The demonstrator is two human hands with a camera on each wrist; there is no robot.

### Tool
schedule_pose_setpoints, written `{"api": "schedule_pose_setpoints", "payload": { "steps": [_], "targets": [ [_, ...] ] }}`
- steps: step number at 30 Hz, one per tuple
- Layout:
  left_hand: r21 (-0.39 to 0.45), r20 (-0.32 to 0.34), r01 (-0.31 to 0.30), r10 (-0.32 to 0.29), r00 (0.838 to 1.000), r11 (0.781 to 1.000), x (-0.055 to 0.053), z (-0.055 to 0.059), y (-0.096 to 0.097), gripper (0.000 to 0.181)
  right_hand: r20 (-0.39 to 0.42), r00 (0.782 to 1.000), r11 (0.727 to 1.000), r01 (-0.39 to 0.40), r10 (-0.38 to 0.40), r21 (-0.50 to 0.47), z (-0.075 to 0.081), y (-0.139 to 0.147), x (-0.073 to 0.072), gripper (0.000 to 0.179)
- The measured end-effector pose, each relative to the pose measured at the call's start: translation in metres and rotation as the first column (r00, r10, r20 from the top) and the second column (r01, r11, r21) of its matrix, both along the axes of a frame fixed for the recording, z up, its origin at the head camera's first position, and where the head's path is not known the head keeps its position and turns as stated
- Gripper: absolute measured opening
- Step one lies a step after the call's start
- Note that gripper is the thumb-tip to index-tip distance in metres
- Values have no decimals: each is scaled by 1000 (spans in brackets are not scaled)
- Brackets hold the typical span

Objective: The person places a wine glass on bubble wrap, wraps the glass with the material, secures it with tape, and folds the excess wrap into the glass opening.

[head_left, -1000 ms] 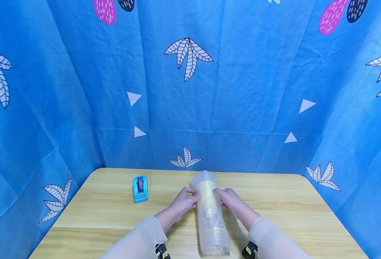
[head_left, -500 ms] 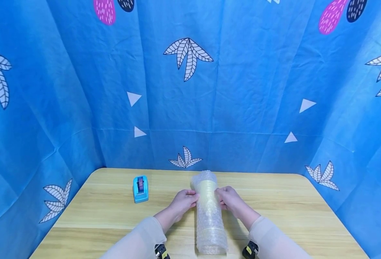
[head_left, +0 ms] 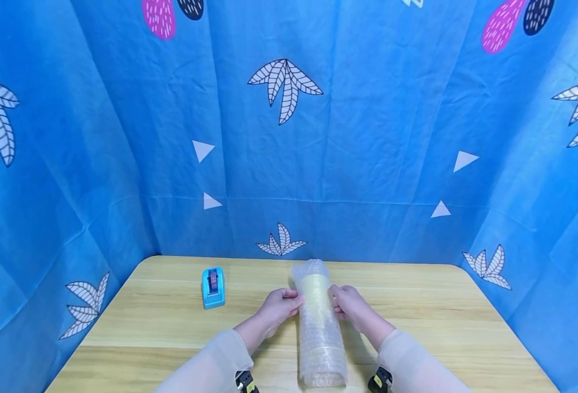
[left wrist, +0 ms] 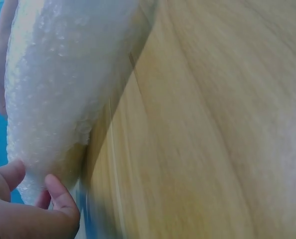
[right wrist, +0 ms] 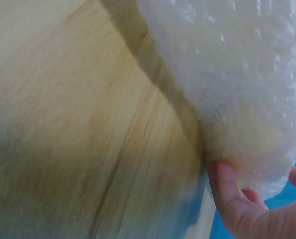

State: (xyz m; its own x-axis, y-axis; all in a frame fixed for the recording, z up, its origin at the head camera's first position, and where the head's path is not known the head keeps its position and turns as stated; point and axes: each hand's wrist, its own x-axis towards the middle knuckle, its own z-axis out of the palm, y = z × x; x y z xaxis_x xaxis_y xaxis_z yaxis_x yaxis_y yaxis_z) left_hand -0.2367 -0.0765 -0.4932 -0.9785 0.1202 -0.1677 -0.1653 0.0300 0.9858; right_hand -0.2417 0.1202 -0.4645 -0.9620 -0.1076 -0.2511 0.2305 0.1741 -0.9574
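Observation:
A long roll of bubble wrap [head_left: 322,338] lies lengthwise on the table, with a pale yellow tint showing through its layers. Its near end points toward me. From the left side my left hand [head_left: 275,312] holds it toward its far end, thumb up on the wrap and fingers lower on the side. Opposite, my right hand [head_left: 356,310] grips the other side at about the same height. In the left wrist view the left thumb and fingers [left wrist: 60,191] press into the wrap [left wrist: 63,74]. The right wrist view has the right fingers [right wrist: 222,179] low against the roll, beside the tabletop.
A blue tape dispenser [head_left: 213,288] stands toward the back left of the wooden table [head_left: 161,311]. Behind the table and along both sides hangs a blue patterned curtain [head_left: 367,125]. Black wrist cameras show below both sleeves.
The roll's near end has swung slightly left, then a little back to the right. Both hands stay at its sides with only small shifts. The tape dispenser has not moved.

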Motion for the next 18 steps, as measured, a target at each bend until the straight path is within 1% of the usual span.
{"api": "schedule_pose_setpoints", "payload": {
  "steps": [6,8,14,18],
  "targets": [
    [-7,-6,-12,12,1000,1000,1,-1,2,40,15,1000,1000,-9,9,14,-3,1,0,35],
    [-8,-10,-13,13,1000,1000,1,-1,2,40,9,1000,1000,-18,17,19,-3,2,1,34],
    [9,7,-30,30,1000,1000,0,-2,5,37,17,999,999,-50,50,-17,-3,4,1,25],
    [49,17,-36,36,999,998,0,-2,6,36,21,1000,1000,-23,23,13,-5,5,0,27]
  ]
}}
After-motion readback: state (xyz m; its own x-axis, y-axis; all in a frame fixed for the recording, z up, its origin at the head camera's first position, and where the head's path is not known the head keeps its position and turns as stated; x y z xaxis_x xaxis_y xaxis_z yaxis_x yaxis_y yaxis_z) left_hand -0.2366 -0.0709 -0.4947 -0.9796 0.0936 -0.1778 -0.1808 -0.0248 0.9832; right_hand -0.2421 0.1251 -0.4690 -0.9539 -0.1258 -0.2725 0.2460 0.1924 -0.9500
